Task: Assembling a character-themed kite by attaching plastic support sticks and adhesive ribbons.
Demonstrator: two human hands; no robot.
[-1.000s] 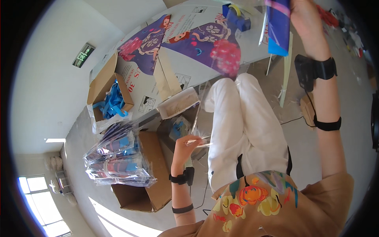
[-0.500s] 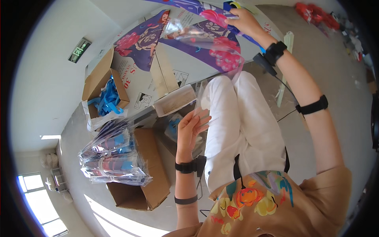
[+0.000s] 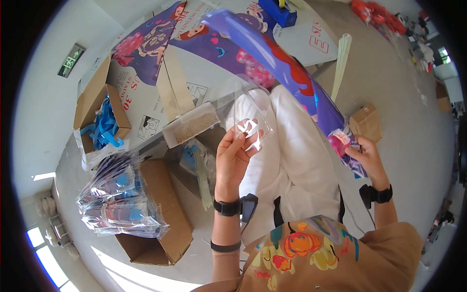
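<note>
While the left hand (image 3: 231, 158) pinches clear film (image 3: 250, 127), the right hand (image 3: 368, 159) clamps a purple sheet (image 3: 321, 104)

Because the glossy, curled sheet looks long and limber, the right thumb and fingers close on its near end, seemingly for control, its length slanting from above the table (image 3: 301, 44) to beyond the table's near edge; the thin, glinting film lies just off that edge over white trousers (image 3: 299, 151), left thumb against forefinger, other fingers slightly apart, perhaps keeping it spread; flat purple panels (image 3: 214, 53) cover part of the table; at its left corner a stiff cardboard box (image 3: 116, 104) corrals soft blue strips (image 3: 104, 124).
</note>
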